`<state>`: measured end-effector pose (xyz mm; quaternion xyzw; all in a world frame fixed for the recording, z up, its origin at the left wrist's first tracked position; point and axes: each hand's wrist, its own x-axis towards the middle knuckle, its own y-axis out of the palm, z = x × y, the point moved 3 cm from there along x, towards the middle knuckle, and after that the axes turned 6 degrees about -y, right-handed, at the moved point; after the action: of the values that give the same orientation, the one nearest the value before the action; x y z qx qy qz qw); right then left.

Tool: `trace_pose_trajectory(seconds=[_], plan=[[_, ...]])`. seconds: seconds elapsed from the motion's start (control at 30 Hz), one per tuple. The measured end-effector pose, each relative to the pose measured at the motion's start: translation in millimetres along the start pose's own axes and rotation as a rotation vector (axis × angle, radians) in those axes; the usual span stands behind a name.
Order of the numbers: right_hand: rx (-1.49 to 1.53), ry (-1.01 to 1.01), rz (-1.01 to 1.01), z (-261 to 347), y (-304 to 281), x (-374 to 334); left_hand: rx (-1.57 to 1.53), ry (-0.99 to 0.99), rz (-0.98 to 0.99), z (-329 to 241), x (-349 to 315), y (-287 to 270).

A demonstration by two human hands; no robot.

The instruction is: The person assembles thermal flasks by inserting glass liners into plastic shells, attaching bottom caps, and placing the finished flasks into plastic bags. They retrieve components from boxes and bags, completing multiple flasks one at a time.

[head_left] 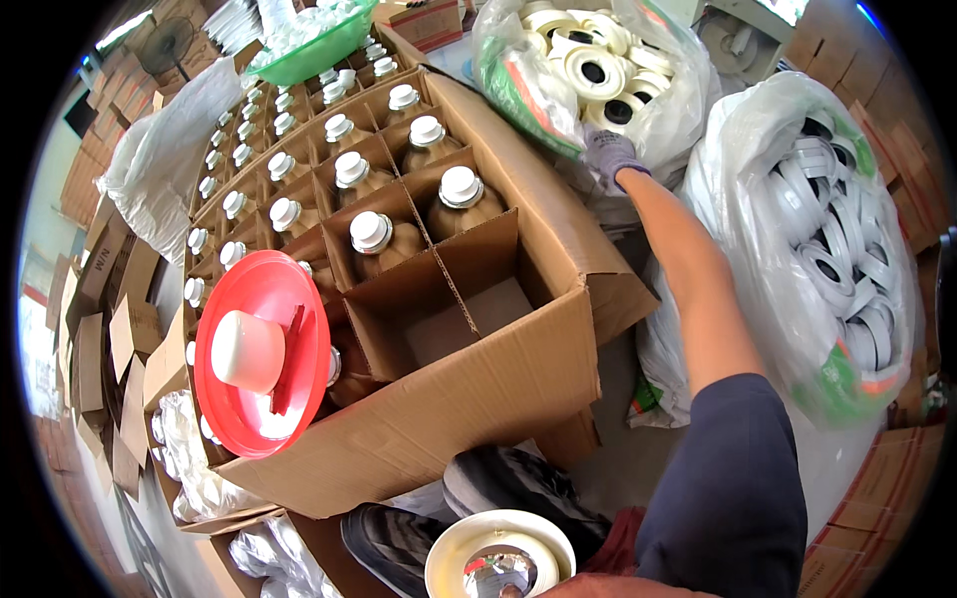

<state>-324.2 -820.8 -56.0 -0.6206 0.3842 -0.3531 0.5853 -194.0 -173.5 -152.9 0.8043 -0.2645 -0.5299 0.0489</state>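
My right hand (611, 157), in a purple-grey glove, reaches out to the near edge of a clear plastic bag (518, 95) full of cream ring-shaped pieces (595, 72). It touches the bag next to the lowest pieces; its fingers are hidden. At the lower edge, over my lap, is a cream round plastic piece (436, 558) with a shiny disc inside. One fingertip of my left hand (511, 591) shows against it, gripping it; the other fingers are out of sight. A large carton (449, 424) with dividers holds rows of white-capped brown bottles (462, 204). One near compartment holds no bottle.
A red dish (224, 414) with a white cup (239, 349) and a dark red stick rests on the carton's near left corner. A green basin (314, 62) sits at its far end. To the right stands another bag (738, 199) of white rings. Flattened cardboard (90, 369) lies left.
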Motion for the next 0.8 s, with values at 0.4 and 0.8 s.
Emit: trace_pose_trajectory(seconds=[0.4, 0.8], plan=[[-0.161, -0.098, -0.110, 23.4, 73.4, -151.7, -0.005, -0.012, 0.039, -8.7, 2.9, 28.7], [0.950, -0.205, -0.087, 17.0, 84.6, -105.3, -0.015, -0.048, -0.039, -7.1, -1.3, 25.7]])
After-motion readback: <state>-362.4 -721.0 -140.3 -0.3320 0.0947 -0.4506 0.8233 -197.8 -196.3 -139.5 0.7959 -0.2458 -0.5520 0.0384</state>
